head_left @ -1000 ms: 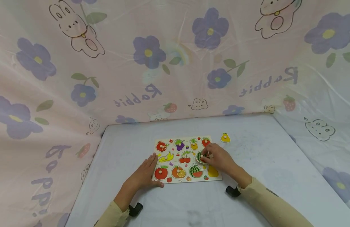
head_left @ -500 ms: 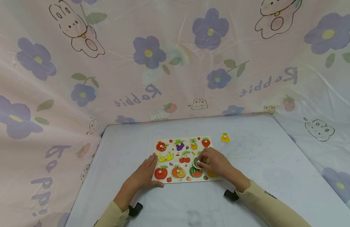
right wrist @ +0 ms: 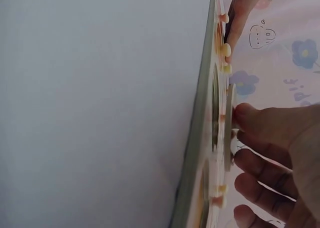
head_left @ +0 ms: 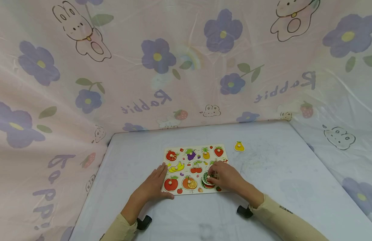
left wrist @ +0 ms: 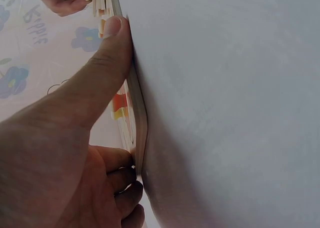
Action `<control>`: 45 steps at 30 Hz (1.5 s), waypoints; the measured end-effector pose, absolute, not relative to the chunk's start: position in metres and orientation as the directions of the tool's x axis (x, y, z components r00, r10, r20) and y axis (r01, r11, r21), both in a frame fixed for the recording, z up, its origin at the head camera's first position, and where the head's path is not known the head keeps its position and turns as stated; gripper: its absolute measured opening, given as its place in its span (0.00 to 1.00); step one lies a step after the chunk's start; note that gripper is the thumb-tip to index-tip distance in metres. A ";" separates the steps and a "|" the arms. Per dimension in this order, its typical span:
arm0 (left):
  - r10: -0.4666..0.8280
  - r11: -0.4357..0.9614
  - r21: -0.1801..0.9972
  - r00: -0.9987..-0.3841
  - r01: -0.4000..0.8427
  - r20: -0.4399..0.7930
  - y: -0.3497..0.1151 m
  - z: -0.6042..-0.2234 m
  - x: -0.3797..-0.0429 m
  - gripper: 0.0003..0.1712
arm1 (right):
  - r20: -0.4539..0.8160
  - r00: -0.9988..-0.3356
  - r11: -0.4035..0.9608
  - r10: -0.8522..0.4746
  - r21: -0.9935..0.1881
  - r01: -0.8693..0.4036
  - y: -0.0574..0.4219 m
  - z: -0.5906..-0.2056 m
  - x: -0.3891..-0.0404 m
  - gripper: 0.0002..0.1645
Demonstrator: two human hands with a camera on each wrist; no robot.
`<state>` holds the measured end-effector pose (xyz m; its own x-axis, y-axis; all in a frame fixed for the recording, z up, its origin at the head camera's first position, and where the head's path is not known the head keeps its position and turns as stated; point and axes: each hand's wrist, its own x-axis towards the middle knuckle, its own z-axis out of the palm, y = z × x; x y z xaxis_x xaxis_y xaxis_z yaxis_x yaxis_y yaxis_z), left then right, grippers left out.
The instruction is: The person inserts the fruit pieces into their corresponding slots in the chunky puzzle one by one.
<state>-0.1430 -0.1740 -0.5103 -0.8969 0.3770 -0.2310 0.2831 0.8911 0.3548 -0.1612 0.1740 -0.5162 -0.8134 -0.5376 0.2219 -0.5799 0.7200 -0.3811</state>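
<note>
A fruit puzzle board (head_left: pixel 186 172) lies flat on the table. My right hand (head_left: pixel 229 175) pinches the knob of a round watermelon puzzle piece (head_left: pixel 205 179), over the watermelon picture in the board's near row. In the right wrist view this piece (right wrist: pixel 229 133) stands slightly off the board's face, thumb and fingertips at its knob. My left hand (head_left: pixel 152 182) rests against the board's left edge, fingers extended along it and thumb by the near edge. Part of the board's right side is hidden under my right hand.
A yellow pear puzzle piece (head_left: pixel 239 146) with a knob lies on the white table (head_left: pixel 270 174) beyond the board's right corner. Several knobbed pieces, including a red apple (head_left: pixel 171 183) and an orange (head_left: pixel 189 182), sit in the board. Patterned curtains (head_left: pixel 186 83) surround the table.
My right hand has carried the watermelon piece toward me and slightly left, from the middle row to the watermelon picture in the near row. My left hand has stayed put.
</note>
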 end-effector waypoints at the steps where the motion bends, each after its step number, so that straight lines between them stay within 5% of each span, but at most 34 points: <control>1: 0.375 0.892 0.354 -0.897 0.281 -0.233 -0.174 -0.510 -0.143 0.76 | 0.222 -0.811 0.717 -0.541 -0.382 -0.583 0.174 -0.517 -0.161 0.12; 45: 0.396 0.887 0.344 -0.891 0.309 -0.220 -0.175 -0.512 -0.144 0.76 | 0.127 -0.816 0.723 -0.564 -0.401 -0.562 0.164 -0.521 -0.157 0.12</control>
